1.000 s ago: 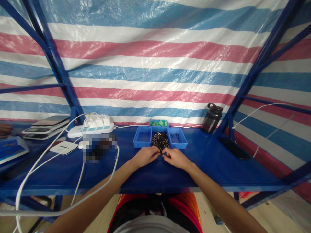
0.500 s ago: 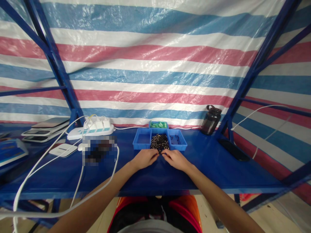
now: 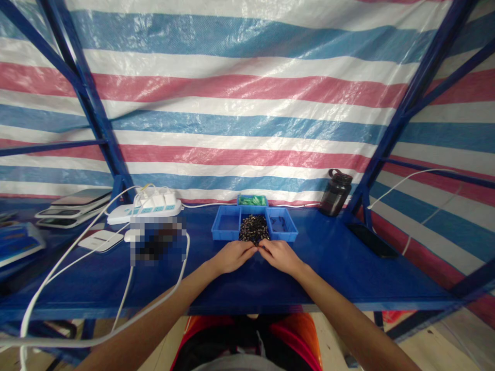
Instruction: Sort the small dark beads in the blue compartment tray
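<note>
My left hand (image 3: 233,255) and my right hand (image 3: 281,255) meet fingertip to fingertip at the front of the middle blue bin. Both have their fingers pinched together; whatever sits between them is too small or hidden to name. Just beyond the fingertips, a heap of small black and brass-coloured parts (image 3: 254,226) fills the middle bin. To its left stands a blue bin (image 3: 226,236) with little visible inside. The right blue bin (image 3: 284,236) holds a few thin dark pieces. Behind them, green pieces (image 3: 252,200) lie in a smaller blue bin.
A white power strip (image 3: 145,210) with plugs and loose white cables (image 3: 184,263) occupies the left side. Flat scales (image 3: 73,208) are stacked farther left. On the right are a dark bottle (image 3: 335,194) and a black phone (image 3: 372,239). Blue frame posts border the table (image 3: 247,288).
My fingertips have come closer together and now touch. The left hand has shifted slightly right, and the view has tilted a little.
</note>
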`<state>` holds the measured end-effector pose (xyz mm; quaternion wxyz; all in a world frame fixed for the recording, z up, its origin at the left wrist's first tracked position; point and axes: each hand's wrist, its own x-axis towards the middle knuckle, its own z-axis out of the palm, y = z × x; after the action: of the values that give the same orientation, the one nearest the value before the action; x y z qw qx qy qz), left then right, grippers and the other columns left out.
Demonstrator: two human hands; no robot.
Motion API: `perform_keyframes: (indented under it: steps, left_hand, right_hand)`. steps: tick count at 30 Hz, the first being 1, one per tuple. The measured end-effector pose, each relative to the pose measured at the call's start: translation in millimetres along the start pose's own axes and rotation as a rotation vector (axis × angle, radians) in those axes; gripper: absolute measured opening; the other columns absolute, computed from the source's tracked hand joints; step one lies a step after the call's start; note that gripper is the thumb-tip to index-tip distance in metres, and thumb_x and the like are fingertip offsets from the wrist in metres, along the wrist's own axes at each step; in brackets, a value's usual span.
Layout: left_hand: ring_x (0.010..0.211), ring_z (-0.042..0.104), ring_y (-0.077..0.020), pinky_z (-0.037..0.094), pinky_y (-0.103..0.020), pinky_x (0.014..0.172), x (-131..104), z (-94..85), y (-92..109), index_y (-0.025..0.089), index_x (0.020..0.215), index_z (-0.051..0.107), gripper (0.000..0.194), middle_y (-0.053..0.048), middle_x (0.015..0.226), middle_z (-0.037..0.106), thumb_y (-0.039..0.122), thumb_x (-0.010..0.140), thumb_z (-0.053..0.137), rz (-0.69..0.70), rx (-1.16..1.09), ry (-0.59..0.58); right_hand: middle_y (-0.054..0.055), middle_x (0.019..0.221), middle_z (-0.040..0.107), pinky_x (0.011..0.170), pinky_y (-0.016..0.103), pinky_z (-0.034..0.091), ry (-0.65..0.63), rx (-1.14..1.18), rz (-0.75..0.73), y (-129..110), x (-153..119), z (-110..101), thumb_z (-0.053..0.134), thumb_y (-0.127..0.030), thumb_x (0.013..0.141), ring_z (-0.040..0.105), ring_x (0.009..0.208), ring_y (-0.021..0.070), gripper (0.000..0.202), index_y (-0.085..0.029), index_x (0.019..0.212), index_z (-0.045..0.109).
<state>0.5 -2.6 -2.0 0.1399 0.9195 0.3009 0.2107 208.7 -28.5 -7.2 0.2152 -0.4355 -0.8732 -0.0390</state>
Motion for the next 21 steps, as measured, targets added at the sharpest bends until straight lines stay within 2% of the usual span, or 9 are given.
perform_keyframes:
  steps: [4,7,10,13,15,18,21]
  left_hand:
    - [0.069,0.056,-0.0127,0.037,-0.021,0.063,1.6,1.2,0.8,0.017,0.078,0.056,0.037,-0.001,0.075,0.061,0.039,0.097,0.033,-0.001,-0.072,-0.003]
    - [0.067,0.055,-0.0126,0.037,-0.021,0.061,3.0,1.7,-1.9,0.017,0.08,0.058,0.033,-0.001,0.074,0.062,0.039,0.094,0.039,-0.035,-0.095,-0.005]
    - [0.066,0.056,-0.0127,0.037,-0.021,0.06,3.2,2.2,-5.3,0.017,0.085,0.059,0.028,-0.001,0.075,0.062,0.038,0.093,0.042,-0.071,-0.088,0.004]
    - [0.066,0.056,-0.013,0.037,-0.021,0.06,2.0,3.6,-7.4,0.017,0.085,0.059,0.025,-0.001,0.074,0.062,0.036,0.091,0.044,-0.072,-0.028,0.005]
    - [0.066,0.056,-0.013,0.036,-0.021,0.06,1.2,4.6,-7.7,0.017,0.083,0.059,0.023,-0.001,0.074,0.062,0.035,0.09,0.046,-0.049,0.016,-0.004]
    - [0.065,0.056,-0.0129,0.036,-0.021,0.06,0.8,4.8,-7.1,0.018,0.083,0.059,0.021,-0.001,0.074,0.062,0.033,0.09,0.047,-0.03,0.046,-0.017]
    - [0.065,0.056,-0.0129,0.036,-0.021,0.06,1.1,3.9,-6.6,0.018,0.085,0.059,0.02,0.0,0.073,0.061,0.033,0.09,0.046,-0.026,0.051,-0.016]
  right_hand:
    - [0.005,0.077,0.066,0.066,0.025,0.042,-0.032,-0.124,-0.12,-2.2,-0.7,4.6,0.042,-0.028,0.094,0.063,0.074,0.0176,0.018,-0.018,0.086,0.055]
    - [0.005,0.079,0.066,0.066,0.025,0.042,-0.031,-0.111,-0.136,-1.1,-0.3,5.5,0.044,-0.028,0.093,0.063,0.075,0.0175,0.016,-0.018,0.089,0.056]
    - [0.002,0.076,0.065,0.065,0.024,0.042,0.005,-0.03,-0.067,2.3,0.0,3.7,0.047,-0.029,0.092,0.062,0.07,0.0154,0.014,-0.02,0.095,0.057]
    - [-0.001,0.069,0.063,0.061,0.023,0.041,0.047,0.063,0.045,4.7,-0.2,0.8,0.047,-0.031,0.092,0.06,0.062,0.0136,0.02,-0.019,0.106,0.055]
    - [-0.001,0.071,0.064,0.063,0.023,0.042,0.035,0.103,0.043,4.5,-0.3,-0.9,0.047,-0.031,0.092,0.061,0.065,0.0137,0.023,-0.019,0.11,0.054]
    - [0.002,0.083,0.067,0.069,0.024,0.042,-0.03,0.114,-0.037,3.1,0.3,-1.9,0.045,-0.03,0.093,0.063,0.076,0.0152,0.018,-0.021,0.102,0.058]
    - [0.003,0.087,0.068,0.072,0.024,0.042,-0.067,0.097,-0.06,3.0,1.2,-1.5,0.042,-0.029,0.095,0.063,0.082,0.0167,0.02,-0.021,0.095,0.06]
